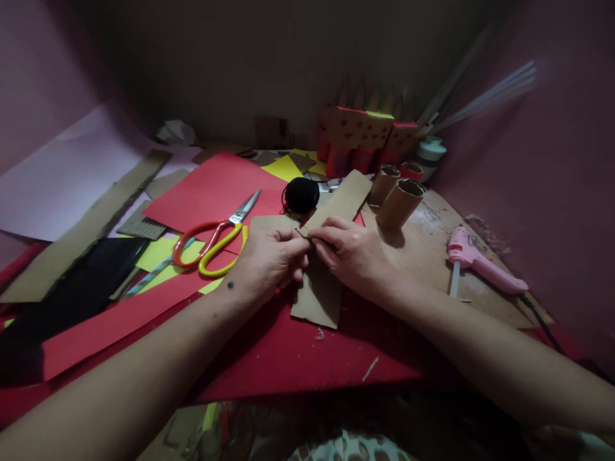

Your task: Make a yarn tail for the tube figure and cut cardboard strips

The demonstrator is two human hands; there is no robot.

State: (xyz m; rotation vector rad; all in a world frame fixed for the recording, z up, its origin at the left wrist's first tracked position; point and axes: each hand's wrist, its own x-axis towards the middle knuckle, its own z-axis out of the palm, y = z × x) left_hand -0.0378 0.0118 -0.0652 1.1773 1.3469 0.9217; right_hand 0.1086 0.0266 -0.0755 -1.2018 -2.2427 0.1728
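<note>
Head view: my left grip (pixel 269 257) and right grip (pixel 354 255) both pinched closed on a small dark bit (pixel 302 233), maybe yarn, over the cardboard strip (pixel 342 197) on the red tabletop (pixel 307 368), just this side of the black yarn ball (pixel 302 194); reads as fine fingertip work, next move calls for steady, light pressure.

This looks like a small handicraft workplace. The red table (pixel 288 365) bears cut cardboard (pixel 318 298) in the middle, scissors (pixel 236 218) and red paper (pixel 211 182) at left, and a pink glue gun (pixel 475 258) at right.
</note>
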